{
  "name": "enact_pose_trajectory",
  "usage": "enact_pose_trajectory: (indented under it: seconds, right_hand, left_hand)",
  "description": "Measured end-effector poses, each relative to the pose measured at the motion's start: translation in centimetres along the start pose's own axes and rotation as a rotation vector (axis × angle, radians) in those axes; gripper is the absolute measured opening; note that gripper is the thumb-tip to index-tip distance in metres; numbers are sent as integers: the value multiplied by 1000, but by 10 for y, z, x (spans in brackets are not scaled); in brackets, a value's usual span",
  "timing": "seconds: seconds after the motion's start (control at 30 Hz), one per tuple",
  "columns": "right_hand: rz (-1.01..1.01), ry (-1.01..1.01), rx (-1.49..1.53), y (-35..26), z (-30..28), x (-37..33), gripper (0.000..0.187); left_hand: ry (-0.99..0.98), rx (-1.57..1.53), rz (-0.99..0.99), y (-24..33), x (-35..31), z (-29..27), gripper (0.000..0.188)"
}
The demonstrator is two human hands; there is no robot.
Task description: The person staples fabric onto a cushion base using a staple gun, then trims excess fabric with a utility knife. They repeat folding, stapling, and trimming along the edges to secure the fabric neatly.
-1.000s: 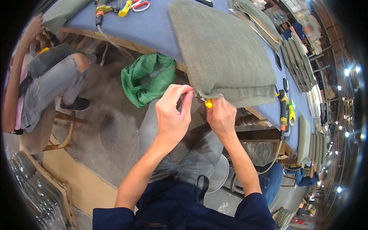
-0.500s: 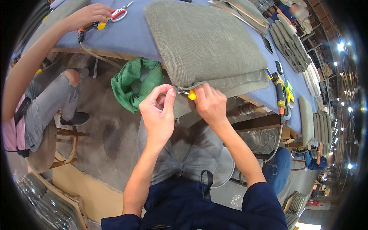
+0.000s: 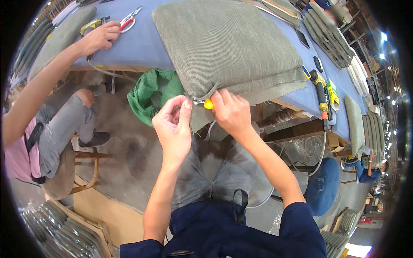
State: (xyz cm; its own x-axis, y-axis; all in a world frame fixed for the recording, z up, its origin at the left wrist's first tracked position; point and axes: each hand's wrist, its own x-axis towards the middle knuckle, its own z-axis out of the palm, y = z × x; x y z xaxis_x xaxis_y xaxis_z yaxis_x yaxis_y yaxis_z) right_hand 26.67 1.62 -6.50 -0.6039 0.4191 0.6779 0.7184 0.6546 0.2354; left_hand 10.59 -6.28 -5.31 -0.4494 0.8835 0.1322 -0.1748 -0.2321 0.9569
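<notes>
The right hand (image 3: 232,112) is clamped round a yellow-handled tool (image 3: 209,104); the left hand's (image 3: 173,129) thumb and forefinger look pressed together beside its metal tip, though what they pinch cannot be told. The step appears to be working cloth at the near-left corner of a grey-green cushion (image 3: 228,47), which overhangs the table's (image 3: 146,48) near edge; the next move seems to call for a steady pinch there. A green sack (image 3: 140,94) shows below that edge, a power tool (image 3: 320,92) lies toward the right edge, and cushion stacks (image 3: 329,41) fill the far right

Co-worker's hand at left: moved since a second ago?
Yes: the co-worker's hand moved right relative to the blue-topped table, now beside the red-handled scissors.
</notes>
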Motion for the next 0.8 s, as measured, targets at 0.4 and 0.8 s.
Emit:
enact_pose_trajectory:
  seconds: [0.4, 0.8]
  right_hand:
    - [35, -41, -57, 16, 6, -17, 26]
    - [486, 155, 250, 97, -87, -73, 37]
  left_hand:
    - [-34, 62, 13, -9, 3, -4, 24]
    - [-307, 445, 442, 6, 46, -18, 70]
